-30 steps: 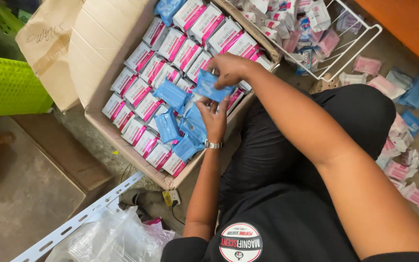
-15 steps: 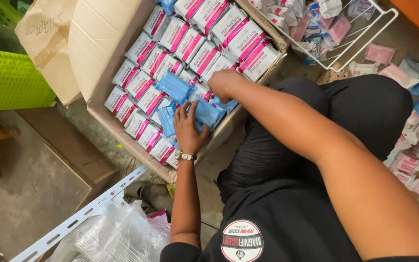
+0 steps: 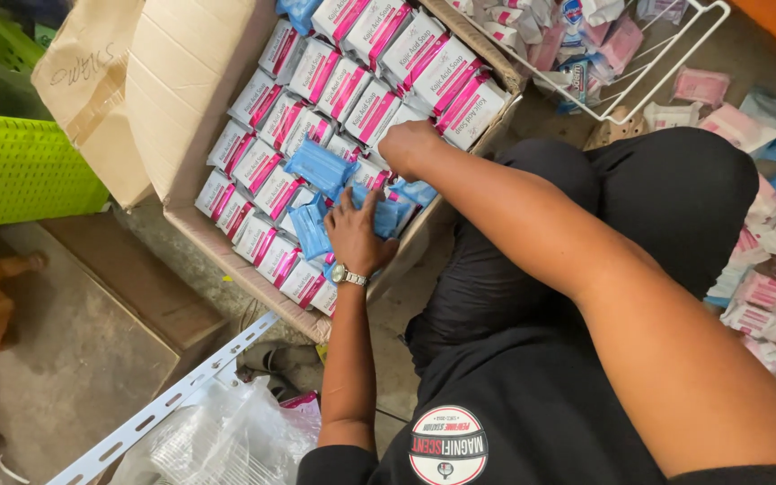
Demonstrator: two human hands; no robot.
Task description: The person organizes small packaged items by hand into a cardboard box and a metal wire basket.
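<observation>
An open cardboard box holds rows of small white-and-pink boxes, and several blue packets lie on top of them. My left hand, with a watch on its wrist, lies flat over the blue packets near the box's near wall, fingers spread. My right hand reaches into the box just beyond it. Its fingers curl down among the small boxes and blue packets, and what they hold is hidden.
A green perforated basket stands at the left. A white wire rack of pink and blue packets sits at the top right. Loose packets litter the floor at the right. A plastic bag and a white slotted metal bar lie near my knee.
The blue packet that my right hand held above the box has gone down into it. My left hand has lowered flat onto the blue packets. The view has shifted a little.
</observation>
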